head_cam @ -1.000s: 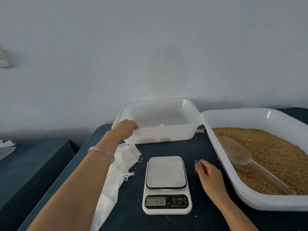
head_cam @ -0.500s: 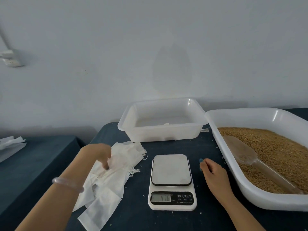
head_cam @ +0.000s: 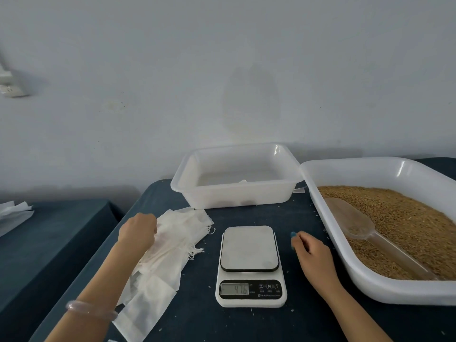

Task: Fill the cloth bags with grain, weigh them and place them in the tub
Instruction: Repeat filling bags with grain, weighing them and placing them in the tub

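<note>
The left hand (head_cam: 138,230) lies on the heap of cloth bags (head_cam: 172,245) just left of the scale (head_cam: 249,265), fingers curled down into the cloth as if pinching the top one; the fingertips are hidden. The right hand (head_cam: 313,257) rests loosely curled on the bench (head_cam: 197,322) just right of the scale and seems to hold nothing. The tub (head_cam: 222,196) stands behind the scale, and the grain (head_cam: 407,218), with its scoop (head_cam: 357,225), is further right. To do this step well, peel off one bag only, lifting by its mouth so the threads do not drag its neighbours. The scale plate is bare yet shows a figure, so zero it first
</note>
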The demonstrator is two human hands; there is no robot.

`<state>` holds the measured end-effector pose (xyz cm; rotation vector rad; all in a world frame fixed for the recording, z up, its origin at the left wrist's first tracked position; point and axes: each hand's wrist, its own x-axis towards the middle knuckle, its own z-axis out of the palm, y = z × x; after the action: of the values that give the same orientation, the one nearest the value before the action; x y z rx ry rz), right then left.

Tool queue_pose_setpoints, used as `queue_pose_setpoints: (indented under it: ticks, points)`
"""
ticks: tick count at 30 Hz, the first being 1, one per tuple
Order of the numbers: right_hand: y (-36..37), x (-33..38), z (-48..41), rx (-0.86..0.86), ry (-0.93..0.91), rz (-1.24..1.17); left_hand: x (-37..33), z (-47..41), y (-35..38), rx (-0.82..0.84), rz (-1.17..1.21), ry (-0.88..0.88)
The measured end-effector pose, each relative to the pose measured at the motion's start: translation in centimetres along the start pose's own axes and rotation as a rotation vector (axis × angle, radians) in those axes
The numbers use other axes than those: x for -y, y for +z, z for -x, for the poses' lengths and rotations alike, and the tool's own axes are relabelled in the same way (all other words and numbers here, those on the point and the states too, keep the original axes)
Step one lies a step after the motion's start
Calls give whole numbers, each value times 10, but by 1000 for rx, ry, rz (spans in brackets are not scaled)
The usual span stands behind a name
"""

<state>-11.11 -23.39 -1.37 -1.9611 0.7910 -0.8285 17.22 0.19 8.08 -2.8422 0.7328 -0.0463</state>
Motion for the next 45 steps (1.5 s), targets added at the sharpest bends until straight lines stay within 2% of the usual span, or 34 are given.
queue_pose_setpoints:
  ticks: [4, 7, 9, 11, 15, 18, 21, 25, 28, 31, 35, 40, 43, 45]
  points:
    - [0, 0, 1, -5, -3, -2, -4, 9, -6, -98, 120, -59]
    - [0, 0, 0, -3, 6, 7, -5, 11, -12, -284, 285, -24]
    - [0, 0, 0, -2, 12, 12, -10, 12, -16, -402, 456, 31]
    - [1, -1, -1, -2, 9, 18, -20, 17, -21, -425, 737, 69]
    - [1, -1, 0, -11, -5, 18, -48, 31, -28, -320, 1454, 47]
    - [-1, 2, 1, -35, -46, 5, -75, 48, -24, -127, 1911, 142]
    - [-3, 6, 4, -35, -83, -17, -103, 68, -19, 33, 2089, 248]
    - [-4, 19, 9, 5, -117, -107, -139, 90, -12, 145, 2260, 136]
    - [-1, 36, 16, 86, -135, -271, -157, 105, -7, 184, 2301, 62]
    - [4, 54, 22, 163, -136, -316, -167, 120, -3, 146, 2129, 68]
    - [12, 68, 20, 155, -13, -298, -174, 140, 1, 148, 1938, 93]
    - [8, 75, 9, 174, 135, -281, -175, 162, 3, 222, 1993, 209]
    - [3, 79, 3, 179, 90, -196, -170, 160, 8, 60, 1891, 182]
    - [0, 81, 0, 175, 58, -129, -166, 150, 12, -137, 1615, 252]
